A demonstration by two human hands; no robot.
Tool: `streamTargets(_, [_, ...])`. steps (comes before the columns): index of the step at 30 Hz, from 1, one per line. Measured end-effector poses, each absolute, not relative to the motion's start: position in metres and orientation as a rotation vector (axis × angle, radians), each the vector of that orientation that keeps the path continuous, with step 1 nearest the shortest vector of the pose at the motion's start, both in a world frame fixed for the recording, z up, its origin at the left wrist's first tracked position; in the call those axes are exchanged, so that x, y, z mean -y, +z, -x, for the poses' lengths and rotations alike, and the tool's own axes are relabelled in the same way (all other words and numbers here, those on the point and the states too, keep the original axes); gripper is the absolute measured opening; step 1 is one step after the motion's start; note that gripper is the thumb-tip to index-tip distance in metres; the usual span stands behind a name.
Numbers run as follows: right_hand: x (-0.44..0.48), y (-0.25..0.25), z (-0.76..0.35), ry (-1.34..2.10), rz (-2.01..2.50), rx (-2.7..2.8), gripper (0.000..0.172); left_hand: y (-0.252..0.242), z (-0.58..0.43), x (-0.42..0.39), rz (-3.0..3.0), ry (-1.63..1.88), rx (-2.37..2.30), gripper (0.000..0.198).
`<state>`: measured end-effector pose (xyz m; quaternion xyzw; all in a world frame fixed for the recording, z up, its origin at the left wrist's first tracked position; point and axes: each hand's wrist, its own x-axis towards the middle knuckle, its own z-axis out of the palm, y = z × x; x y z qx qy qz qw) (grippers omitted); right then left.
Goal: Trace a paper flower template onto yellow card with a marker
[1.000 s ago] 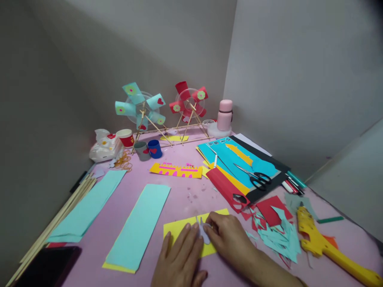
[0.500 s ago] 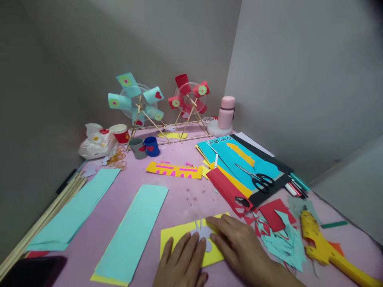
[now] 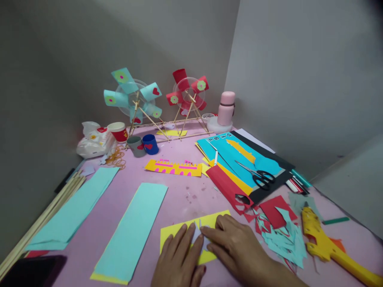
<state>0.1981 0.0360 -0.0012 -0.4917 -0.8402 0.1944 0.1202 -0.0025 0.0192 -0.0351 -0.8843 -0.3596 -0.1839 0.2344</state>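
A yellow paper sheet [image 3: 179, 228] lies on the pink table [image 3: 179, 195] right in front of me. On it rests a pale lilac paper cutout [image 3: 197, 231] with two thin prongs at its top; my fingers cover much of it, and its full outline is hidden. My left hand [image 3: 179, 259] lies flat over the sheet's left part, fingers stretched out, fingertips on the cutout's left side. From the right, my right hand [image 3: 233, 247] presses on the cutout with its index finger extended and the other fingers curled; the hand grips nothing.
Mint paper strips [image 3: 134, 231] lie to the left beside wooden sticks [image 3: 50, 215]. Rightward are paper scraps [image 3: 284, 243], a yellow glue gun [image 3: 320, 235] and black-handled scissors [image 3: 260, 177]. Two paper wheels [image 3: 136, 99] on stick frames, cups [image 3: 150, 144] and a pink bottle [image 3: 226, 108] stand behind.
My right index finger has shifted down and left onto the cutout near its prongs, and its other fingers have curled more. Less of the cutout shows. My left hand stays nearly in place.
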Motion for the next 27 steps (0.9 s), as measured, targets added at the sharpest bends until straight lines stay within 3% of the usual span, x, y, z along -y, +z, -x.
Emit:
streamTargets(9, [-0.034, 0.001, -0.197, 0.584, 1.469, 2.465, 0.025, -0.031, 0.003, -0.022, 2.43, -0.484, 0.99, 0.031])
streamTargets(15, [-0.037, 0.011, -0.191, 0.602, 1.53, 2.594, 0.049, -0.022, -0.003, -0.023, 2.445, -0.479, 1.019, 0.03])
streamTargets(27, [-0.038, 0.007, -0.201, 0.487, 1.553, 2.417, 0.048, -0.018, -0.004, -0.018, 2.476, -0.467, 1.085, 0.034])
